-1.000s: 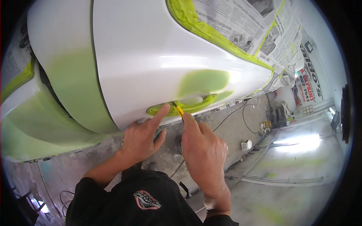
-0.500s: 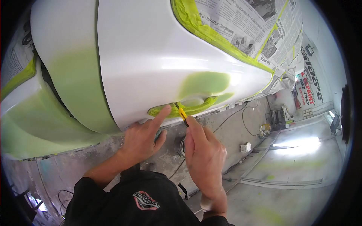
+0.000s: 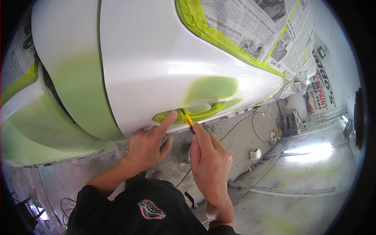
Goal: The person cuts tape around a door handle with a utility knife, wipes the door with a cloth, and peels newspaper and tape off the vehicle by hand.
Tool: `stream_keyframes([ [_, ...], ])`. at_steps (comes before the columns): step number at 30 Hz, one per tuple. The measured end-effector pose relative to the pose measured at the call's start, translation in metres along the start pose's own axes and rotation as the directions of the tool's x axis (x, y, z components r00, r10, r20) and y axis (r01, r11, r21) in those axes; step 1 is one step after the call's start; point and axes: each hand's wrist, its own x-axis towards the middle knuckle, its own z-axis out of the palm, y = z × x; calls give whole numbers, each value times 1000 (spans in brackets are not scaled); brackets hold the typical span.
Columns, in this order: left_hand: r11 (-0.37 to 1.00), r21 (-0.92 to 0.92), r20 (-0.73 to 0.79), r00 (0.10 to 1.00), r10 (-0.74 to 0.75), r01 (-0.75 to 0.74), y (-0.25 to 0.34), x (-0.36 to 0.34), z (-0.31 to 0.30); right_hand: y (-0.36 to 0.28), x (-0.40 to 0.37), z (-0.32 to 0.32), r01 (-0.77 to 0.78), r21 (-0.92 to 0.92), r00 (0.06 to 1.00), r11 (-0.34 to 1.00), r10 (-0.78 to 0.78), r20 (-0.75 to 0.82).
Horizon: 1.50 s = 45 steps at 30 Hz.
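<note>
My right hand is closed round a yellow and black snap-off utility knife. Its blade tip rests at the upper edge of yellow-green masking tape that covers a door handle on the white car panel. Just left of the blade, the index finger of my left hand presses on the tape. The other fingers of that hand are curled, and a bit of something teal shows between them and the thumb; what it is I cannot make out.
Newspaper edged with tape masks the window area above. Pale green patches mark the panel. Below lies a concrete floor with a dark hose and a white container. A lettered banner hangs at right.
The knife and my right hand have shifted slightly left along the tape edge, closer to my left index finger. My left hand stays nearly in place.
</note>
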Motion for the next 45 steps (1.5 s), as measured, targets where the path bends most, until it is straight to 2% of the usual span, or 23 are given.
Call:
stream_keyframes([
  [9, 1000, -6, -9, 1000, 22, -22, -1, 0, 0, 0, -2, 4, -4, -24, 1000, 1000, 4, 2],
  [21, 1000, 15, -5, 1000, 23, -23, 0, 0, -1, -9, 8, -9, 77, -194, 994, 978, -61, 87],
  [24, 999, 14, -14, 999, 32, -32, -1, 0, -1, -7, 6, -10, 197, -284, 978, 938, -168, 124],
  [30, 999, 10, -13, 999, 30, -30, -1, 0, -1, -6, 4, -4, 168, -282, 985, 945, -149, 86],
  [45, 1000, 22, 1, 1000, 1, -1, 3, -2, 0, -7, 10, -15, 210, -269, 974, 940, -179, 137],
])
